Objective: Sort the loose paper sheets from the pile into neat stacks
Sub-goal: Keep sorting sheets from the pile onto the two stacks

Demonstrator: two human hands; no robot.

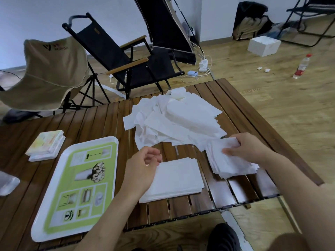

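A loose pile point(177, 122) of paper sheets is lying at the far middle of the slatted tabletop point(101, 120). Just in front of it, a ragged stack point(230, 165) is being gripped by the right hand point(243, 149), fingers curled over its far edge. The left hand point(141, 169) is being held at the left edge of a neat stack point(177, 180), fingers loosely curled, seemingly holding nothing.

Slatted wooden worktop point(101, 120), white tray point(94, 140) with green printed insert at left, booklets point(45, 144) beside it, black folding chair point(112, 51), beige chair point(50, 69), white box point(263, 45) and red-capped bottle point(301, 67) on floor.
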